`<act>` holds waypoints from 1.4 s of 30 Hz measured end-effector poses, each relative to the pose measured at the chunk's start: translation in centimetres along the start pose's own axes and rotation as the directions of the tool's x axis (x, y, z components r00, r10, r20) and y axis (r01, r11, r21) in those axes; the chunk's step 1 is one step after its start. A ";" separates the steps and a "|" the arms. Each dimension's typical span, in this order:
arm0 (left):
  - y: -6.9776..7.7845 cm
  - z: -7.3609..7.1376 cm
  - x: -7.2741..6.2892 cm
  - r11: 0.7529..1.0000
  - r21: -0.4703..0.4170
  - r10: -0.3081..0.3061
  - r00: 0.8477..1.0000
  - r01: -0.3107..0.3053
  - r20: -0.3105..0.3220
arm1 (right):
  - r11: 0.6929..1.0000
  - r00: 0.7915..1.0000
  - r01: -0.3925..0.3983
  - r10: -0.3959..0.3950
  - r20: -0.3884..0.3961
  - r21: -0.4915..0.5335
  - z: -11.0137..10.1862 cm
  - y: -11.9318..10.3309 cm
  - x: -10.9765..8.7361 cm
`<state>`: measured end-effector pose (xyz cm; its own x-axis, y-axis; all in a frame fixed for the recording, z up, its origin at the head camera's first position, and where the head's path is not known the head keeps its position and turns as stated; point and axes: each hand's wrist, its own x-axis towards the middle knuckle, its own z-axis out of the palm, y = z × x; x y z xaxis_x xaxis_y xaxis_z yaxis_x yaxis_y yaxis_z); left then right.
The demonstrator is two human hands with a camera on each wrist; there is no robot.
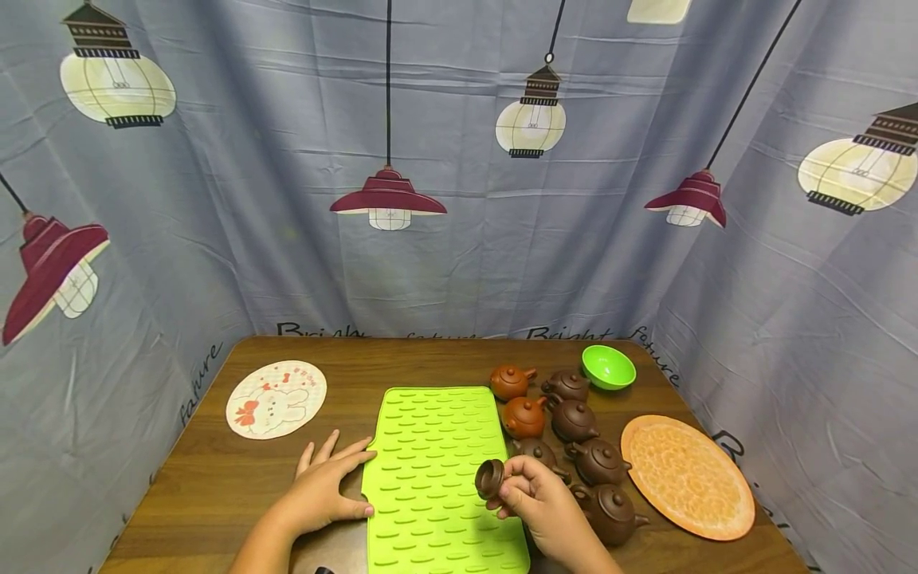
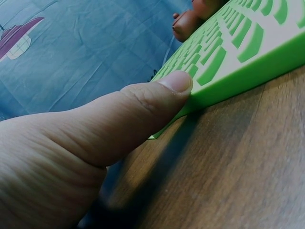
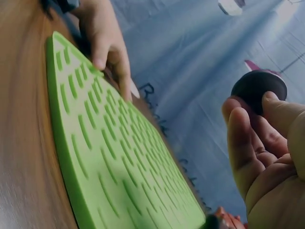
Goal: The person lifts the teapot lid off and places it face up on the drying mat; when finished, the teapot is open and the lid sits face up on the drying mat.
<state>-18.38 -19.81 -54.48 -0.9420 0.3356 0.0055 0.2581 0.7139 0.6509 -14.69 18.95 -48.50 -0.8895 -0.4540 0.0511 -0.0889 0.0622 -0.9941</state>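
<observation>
Above the lower right part of a bright green ridged mat, my right hand pinches a small dark brown cup between thumb and fingers. Its round mouth tilts toward the head camera; in the right wrist view the cup shows as a dark rounded shape. My left hand is spread at the mat's left edge, with the thumb resting on the rim in the left wrist view. Close to the right hand stand several dark brown teapots and two orange-brown teapots.
A green bowl sits at the back right corner. On the right lies a round orange placemat, and at the back left a round rabbit-print mat. A grey-blue curtain surrounds the wooden table.
</observation>
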 end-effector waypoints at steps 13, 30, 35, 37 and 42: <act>-0.2 0.0 0.0 1.000 0.003 -0.013 1.000 0.013 0.014 | 0.933 0.985 -0.133 0.087 0.150 0.334 3.0 0.9 1.9; 0.1 0.1 -0.1 1.000 0.017 0.002 1.000 -0.002 0.018 | 0.911 0.952 -0.291 0.245 0.184 0.292 7.5 4.9 4.3; 0.1 0.1 -0.1 1.000 0.013 0.009 1.000 -0.009 0.001 | 0.943 0.956 -0.270 0.239 0.170 0.193 7.9 5.2 4.4; 0.0 0.1 0.0 1.000 0.018 0.004 1.000 -0.004 0.004 | 0.949 0.957 -0.265 0.236 0.169 0.172 8.0 5.3 4.5; -0.1 0.0 0.1 1.000 0.029 -0.008 1.000 0.008 0.011 | 0.965 0.961 -0.247 0.232 0.150 0.089 8.3 5.4 4.6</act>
<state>-18.53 -19.82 -54.58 -0.9417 0.3365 -0.0077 0.2570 0.7337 0.6290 -15.57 9.86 -54.44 -0.8084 -0.5550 -0.1963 0.1742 0.0930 -0.9803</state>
